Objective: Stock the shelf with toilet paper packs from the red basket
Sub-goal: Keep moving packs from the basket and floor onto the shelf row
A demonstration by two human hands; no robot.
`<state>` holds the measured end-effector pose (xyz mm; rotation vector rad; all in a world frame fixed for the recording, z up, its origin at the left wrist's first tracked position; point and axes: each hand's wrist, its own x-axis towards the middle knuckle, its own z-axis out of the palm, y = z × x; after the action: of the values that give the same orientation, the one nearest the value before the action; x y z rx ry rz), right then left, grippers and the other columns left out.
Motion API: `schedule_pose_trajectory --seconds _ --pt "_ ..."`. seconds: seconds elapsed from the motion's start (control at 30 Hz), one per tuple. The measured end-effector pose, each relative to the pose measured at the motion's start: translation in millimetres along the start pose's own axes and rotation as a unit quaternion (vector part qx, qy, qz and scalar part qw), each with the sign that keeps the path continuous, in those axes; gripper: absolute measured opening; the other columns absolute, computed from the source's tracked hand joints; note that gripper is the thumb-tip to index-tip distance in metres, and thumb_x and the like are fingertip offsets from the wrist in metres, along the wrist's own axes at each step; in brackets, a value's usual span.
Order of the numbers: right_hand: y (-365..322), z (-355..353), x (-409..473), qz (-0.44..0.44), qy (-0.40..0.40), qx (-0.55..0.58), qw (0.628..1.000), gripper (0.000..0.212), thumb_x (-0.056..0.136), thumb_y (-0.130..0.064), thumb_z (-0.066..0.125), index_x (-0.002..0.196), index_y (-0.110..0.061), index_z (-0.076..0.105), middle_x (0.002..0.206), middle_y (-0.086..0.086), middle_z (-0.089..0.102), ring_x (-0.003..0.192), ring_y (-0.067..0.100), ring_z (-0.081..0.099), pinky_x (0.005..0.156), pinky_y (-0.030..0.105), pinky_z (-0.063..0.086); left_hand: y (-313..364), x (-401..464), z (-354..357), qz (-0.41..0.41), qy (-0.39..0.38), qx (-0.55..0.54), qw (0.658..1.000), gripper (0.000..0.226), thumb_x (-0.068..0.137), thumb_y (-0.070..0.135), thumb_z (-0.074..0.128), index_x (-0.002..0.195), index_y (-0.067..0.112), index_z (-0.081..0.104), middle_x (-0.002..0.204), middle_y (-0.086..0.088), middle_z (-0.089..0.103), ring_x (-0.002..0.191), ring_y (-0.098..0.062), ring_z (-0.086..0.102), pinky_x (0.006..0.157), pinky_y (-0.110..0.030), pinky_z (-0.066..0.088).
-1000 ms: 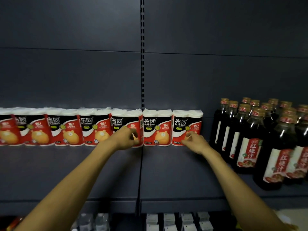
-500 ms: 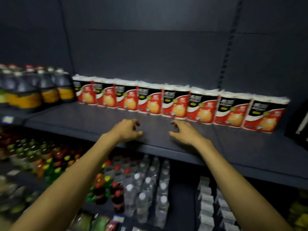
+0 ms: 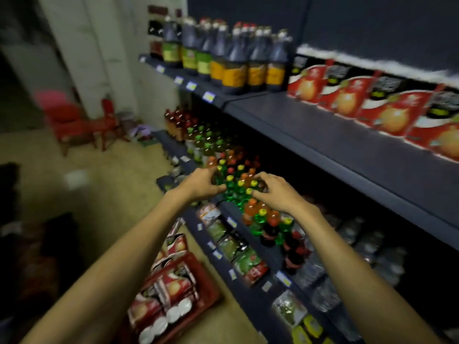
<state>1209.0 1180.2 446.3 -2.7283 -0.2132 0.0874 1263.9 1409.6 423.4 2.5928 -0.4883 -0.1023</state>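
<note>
A row of red, black and white toilet paper packs (image 3: 387, 105) stands along the back of the dark shelf (image 3: 335, 145) at the upper right. The red basket (image 3: 206, 281) sits on the floor at the bottom, with several more packs (image 3: 169, 296) inside. My left hand (image 3: 201, 186) and my right hand (image 3: 275, 192) hang in mid-air in front of the lower shelves, well above the basket. Both have loosely curled fingers and hold nothing. The view is blurred by motion.
Dark sauce bottles (image 3: 223, 58) fill the shelf left of the packs. Small drink bottles with coloured caps (image 3: 236, 180) crowd the shelf below, with snack bags (image 3: 236, 252) under them. A red chair (image 3: 74, 125) stands at the back left on the tan floor.
My view has swung left and down from the shelf toward the floor and basket. Both hands have let go of the shelved packs and come back off the shelf, empty.
</note>
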Motion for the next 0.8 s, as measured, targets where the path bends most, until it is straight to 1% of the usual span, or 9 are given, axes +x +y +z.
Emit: schedule_pose_trajectory --seconds 0.1,0.17,0.3,0.37,0.5,0.57,0.63,0.7,0.8 --pt "-13.3 60.8 46.2 -0.027 -0.058 0.016 0.998 0.05 0.089 -0.035 0.061 0.132 -0.014 0.049 0.119 0.008 0.058 0.105 0.027 0.058 0.076 0.031 0.042 -62.2 -14.1 21.3 -0.085 0.006 -0.02 0.996 0.044 0.084 0.036 0.068 0.118 0.009 0.058 0.105 -0.011 0.068 0.1 -0.029 0.064 0.081 -0.034 0.048" --pt "-17.6 102.1 72.9 -0.042 -0.101 0.032 0.993 0.047 0.088 -0.031 0.063 0.129 -0.011 0.052 0.117 0.011 0.06 0.106 0.029 0.059 0.074 0.028 0.038 -99.1 -25.4 38.6 -0.148 -0.003 -0.035 0.988 0.045 0.084 0.035 0.069 0.119 0.009 0.059 0.107 -0.011 0.069 0.1 -0.028 0.065 0.082 -0.032 0.047" --pt "-16.3 184.2 114.4 -0.053 -0.18 0.051 0.981 0.044 0.087 -0.023 0.063 0.126 -0.006 0.052 0.115 0.016 0.061 0.107 0.033 0.058 0.081 0.032 0.041 -169.7 -51.2 74.5 -0.259 -0.027 -0.063 0.964 0.048 0.084 0.04 0.066 0.121 0.011 0.057 0.111 -0.009 0.068 0.1 -0.027 0.064 0.084 -0.032 0.049" --pt "-13.0 224.9 125.9 -0.051 -0.229 0.051 0.971 0.048 0.089 -0.024 0.062 0.131 -0.006 0.049 0.118 0.016 0.059 0.109 0.032 0.057 0.085 0.033 0.042 -200.0 -68.3 94.9 -0.314 -0.033 -0.087 0.945 0.048 0.083 0.04 0.067 0.12 0.011 0.057 0.11 -0.009 0.068 0.1 -0.027 0.064 0.084 -0.031 0.049" --pt "-9.2 298.9 142.5 -0.047 -0.304 0.051 0.95 0.047 0.091 -0.026 0.061 0.132 -0.007 0.048 0.115 0.014 0.06 0.103 0.03 0.06 0.082 0.033 0.046 -251.2 -105.2 140.3 -0.381 -0.032 -0.137 0.914 0.06 0.081 0.043 0.067 0.13 0.01 0.052 0.118 -0.009 0.065 0.104 -0.026 0.063 0.083 -0.025 0.046" --pt "-7.7 335.2 148.7 -0.043 -0.326 0.057 0.943 0.044 0.089 -0.023 0.061 0.129 -0.009 0.051 0.109 0.012 0.062 0.1 0.028 0.061 0.08 0.032 0.048 -276.5 -124.5 166.9 -0.412 -0.041 -0.159 0.896 0.054 0.085 0.035 0.068 0.13 0.009 0.053 0.119 -0.008 0.064 0.107 -0.025 0.063 0.084 -0.023 0.044" --pt "-7.6 371.4 155.0 -0.043 -0.347 0.068 0.934 0.046 0.089 -0.019 0.062 0.132 -0.01 0.051 0.107 0.01 0.061 0.098 0.024 0.06 0.08 0.03 0.046 -306.1 -142.9 197.9 -0.446 -0.038 -0.186 0.874 0.05 0.085 0.032 0.068 0.129 0.013 0.055 0.119 -0.009 0.066 0.108 -0.024 0.064 0.089 -0.026 0.048" --pt "-5.8 412.3 163.1 -0.038 -0.363 0.068 0.929 0.042 0.088 -0.018 0.062 0.129 -0.009 0.052 0.115 0.011 0.063 0.104 0.027 0.061 0.084 0.033 0.048 -335.2 -157.9 232.4 -0.481 -0.04 -0.21 0.85 0.051 0.085 0.035 0.068 0.13 0.015 0.054 0.118 -0.008 0.068 0.107 -0.024 0.065 0.091 -0.028 0.049" --pt "0.9 477.0 172.7 -0.026 -0.376 0.063 0.924 0.038 0.087 -0.016 0.062 0.124 -0.009 0.055 0.114 0.011 0.066 0.104 0.029 0.062 0.086 0.037 0.05 -375.1 -175.3 285.7 -0.516 -0.059 -0.237 0.821 0.052 0.085 0.036 0.068 0.13 0.013 0.054 0.116 -0.007 0.069 0.106 -0.026 0.065 0.09 -0.03 0.05"
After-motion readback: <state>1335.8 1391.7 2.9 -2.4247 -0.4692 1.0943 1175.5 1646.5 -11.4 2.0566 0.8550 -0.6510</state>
